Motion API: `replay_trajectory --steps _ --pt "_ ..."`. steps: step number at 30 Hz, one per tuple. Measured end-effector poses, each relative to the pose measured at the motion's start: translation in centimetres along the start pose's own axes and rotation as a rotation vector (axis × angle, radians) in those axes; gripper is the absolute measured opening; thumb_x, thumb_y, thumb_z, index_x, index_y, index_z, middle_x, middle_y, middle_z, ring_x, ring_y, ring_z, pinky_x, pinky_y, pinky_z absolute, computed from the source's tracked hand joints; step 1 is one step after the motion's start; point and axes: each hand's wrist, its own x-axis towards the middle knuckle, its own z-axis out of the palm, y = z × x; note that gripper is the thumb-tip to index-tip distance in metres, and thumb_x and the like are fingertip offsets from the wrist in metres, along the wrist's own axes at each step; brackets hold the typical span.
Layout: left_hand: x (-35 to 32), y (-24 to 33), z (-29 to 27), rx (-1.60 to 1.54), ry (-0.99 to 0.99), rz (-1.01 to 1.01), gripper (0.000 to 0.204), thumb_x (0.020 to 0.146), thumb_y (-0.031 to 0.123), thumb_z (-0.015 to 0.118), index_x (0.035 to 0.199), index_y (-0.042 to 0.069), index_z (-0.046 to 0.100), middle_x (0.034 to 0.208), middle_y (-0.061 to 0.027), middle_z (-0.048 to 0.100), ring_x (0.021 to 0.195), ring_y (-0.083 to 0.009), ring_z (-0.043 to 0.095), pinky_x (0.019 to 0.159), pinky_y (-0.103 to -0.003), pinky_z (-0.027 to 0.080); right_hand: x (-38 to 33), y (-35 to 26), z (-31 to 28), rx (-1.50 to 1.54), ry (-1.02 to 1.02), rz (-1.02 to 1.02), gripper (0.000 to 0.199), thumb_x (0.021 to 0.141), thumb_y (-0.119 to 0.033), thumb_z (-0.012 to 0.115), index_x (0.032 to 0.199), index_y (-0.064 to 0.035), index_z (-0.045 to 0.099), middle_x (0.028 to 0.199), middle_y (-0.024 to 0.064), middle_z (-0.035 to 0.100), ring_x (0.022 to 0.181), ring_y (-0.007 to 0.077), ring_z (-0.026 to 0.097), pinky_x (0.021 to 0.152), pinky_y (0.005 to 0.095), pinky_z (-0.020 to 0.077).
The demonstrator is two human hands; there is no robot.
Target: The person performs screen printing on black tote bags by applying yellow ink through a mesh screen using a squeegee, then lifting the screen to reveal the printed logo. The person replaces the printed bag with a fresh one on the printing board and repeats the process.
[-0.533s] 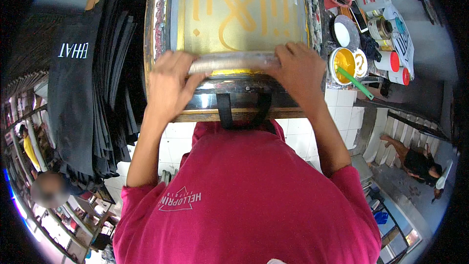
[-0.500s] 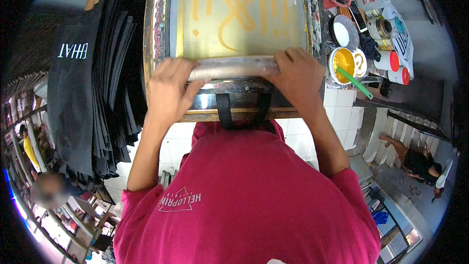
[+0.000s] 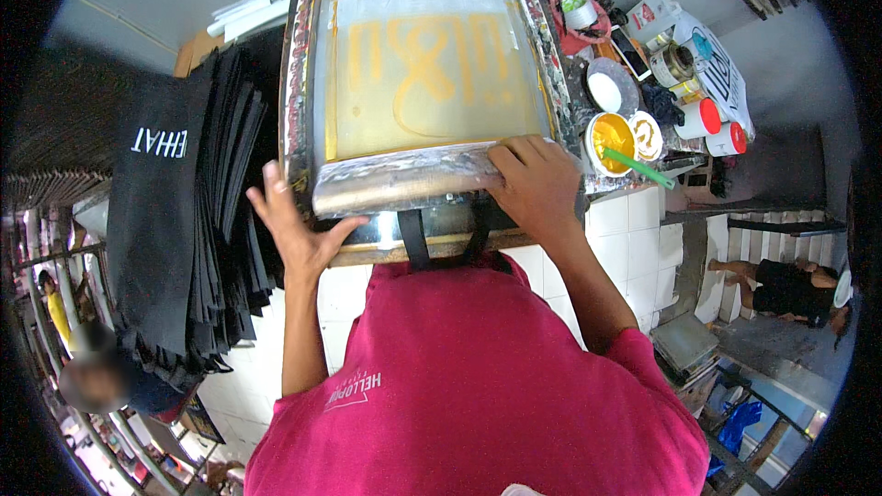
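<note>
A printing screen [image 3: 432,110] lies before me, its mesh showing yellowish lettering and an orange ink strip along the far end. Its smeared, metallic-looking near rail [image 3: 395,186] spans the width nearest me. My right hand [image 3: 537,186] has its fingers over the right end of that rail and grips it. Off the rail's left end, my left hand [image 3: 299,220] is open, fingers and thumb spread, holding nothing. Black straps [image 3: 415,237] hang out below the rail, over the near edge of the printing table [image 3: 354,257]. Whatever they belong to is mostly hidden by the screen.
On the left hangs a thick stack of black fabric pieces [image 3: 156,220]. At right stand a tub of yellow ink [image 3: 611,136] with a green-handled tool, a lid [image 3: 646,135], a phone [image 3: 630,53] and red-lidded jars [image 3: 700,118]. A person [image 3: 790,292] is at far right.
My left hand has come off the near rail and spread open to the left. My right hand stays on the rail. The view has shifted, showing more of the screen's far end.
</note>
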Motion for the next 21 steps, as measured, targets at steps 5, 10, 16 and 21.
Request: replay_trajectory --steps 5,10,16,21 --pt "7.2 1.3 -5.5 -0.105 0.266 0.031 0.145 0.055 0.057 0.091 0.158 0.005 0.003 0.161 -0.0269 0.018 0.15 -0.0392 0.021 0.123 -0.055 0.001 6.1 0.2 -5.8 -0.047 0.281 -0.039 0.025 0.064 -0.022 0.078 0.084 -0.0141 0.065 0.085 0.0037 0.064 0.079 0.0261 0.064 0.066 0.0398 0.0498" --pt "15.0 2.2 -8.4 -0.238 0.502 -0.065 0.122 0.072 0.033 0.089 0.156 0.004 0.006 0.162 -0.0208 0.018 0.148 -0.0366 0.024 0.122 -0.049 0.016 15.8 0.7 -11.8 -0.356 0.483 -0.117 0.033 0.078 -0.038 0.075 0.095 -0.0103 0.072 0.082 0.0129 0.071 0.075 0.0297 0.069 0.064 0.0406 0.0532" --pt "15.3 -3.2 1.7 -0.14 -0.046 -0.476 0.062 0.096 0.042 0.061 0.137 -0.004 0.052 0.127 -0.0292 0.061 0.122 -0.0354 0.059 0.106 -0.041 0.041 23.7 1.6 -18.6 -0.217 0.313 0.006 0.039 0.083 -0.043 0.072 0.094 -0.0065 0.076 0.082 0.0134 0.073 0.077 0.0276 0.07 0.07 0.0409 0.0549" --pt "8.5 -8.2 3.0 -0.212 -0.205 -0.548 0.045 0.093 0.023 0.068 0.124 -0.008 0.061 0.116 -0.026 0.068 0.103 -0.0406 0.066 0.092 -0.043 0.05 36.8 0.4 -15.4 -0.231 0.206 -0.049 0.035 0.074 -0.043 0.076 0.09 -0.0125 0.079 0.089 0.0114 0.075 0.086 0.0269 0.072 0.077 0.0411 0.0523"
